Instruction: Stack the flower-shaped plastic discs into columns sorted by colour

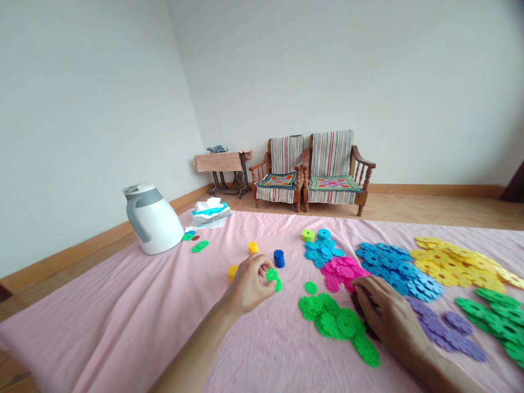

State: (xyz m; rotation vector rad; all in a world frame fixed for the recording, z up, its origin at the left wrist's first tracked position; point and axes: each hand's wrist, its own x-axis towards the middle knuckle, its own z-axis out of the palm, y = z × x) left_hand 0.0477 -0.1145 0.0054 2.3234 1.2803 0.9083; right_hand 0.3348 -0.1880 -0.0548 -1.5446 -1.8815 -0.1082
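Observation:
My left hand (250,284) pinches a small green stack of snowflake discs (273,278) above the pink cloth (143,311). My right hand (387,316) lies palm down at the edge of a green disc pile (335,322), fingertips touching the magenta pile (341,271); dark discs sit partly under its fingers. Short stacks stand nearby: yellow (253,247), blue (279,257), another yellow (232,272) behind my left hand, lime (308,235) and cyan (323,234).
Sorted disc piles spread rightward: cyan (321,252), blue (399,267), yellow (458,265), purple (450,330), dark green (499,322). A white kettle (150,218), a tissue pack (210,213) and loose green discs (200,246) sit at left. Two wooden armchairs (313,172) stand behind.

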